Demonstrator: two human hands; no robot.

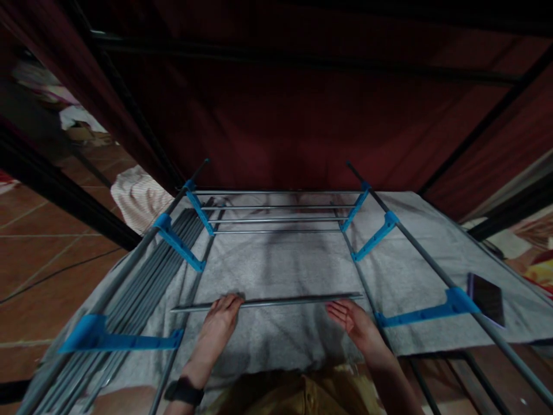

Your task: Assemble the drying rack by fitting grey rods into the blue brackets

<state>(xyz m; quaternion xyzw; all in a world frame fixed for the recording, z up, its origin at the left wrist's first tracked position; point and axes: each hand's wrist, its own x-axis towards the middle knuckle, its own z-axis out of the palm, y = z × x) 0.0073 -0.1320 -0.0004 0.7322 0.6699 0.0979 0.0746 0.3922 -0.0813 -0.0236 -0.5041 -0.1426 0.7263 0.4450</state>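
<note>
- My left hand was closed over a thin grey rod, near its left end.
- My right hand was spread wide, palm partly up, fingertips at the rod near its right end; I could not tell whether they touched it.
- That rod lay crosswise before me, its left end reaching past the inner left pole of a frame, its right end near the inner right pole.
- Blue brackets joined inner and outer poles on both sides; at the far end, several crossbars spanned the frame.
- To the left, a bundle of grey rods lay under the brackets on a grey cloth.
- A dark, phone-like device lay on the right.
- At far left, a brown box-like shape stood on the tiled floor, its contents hidden.
- A dark red curtain hung behind.
</note>
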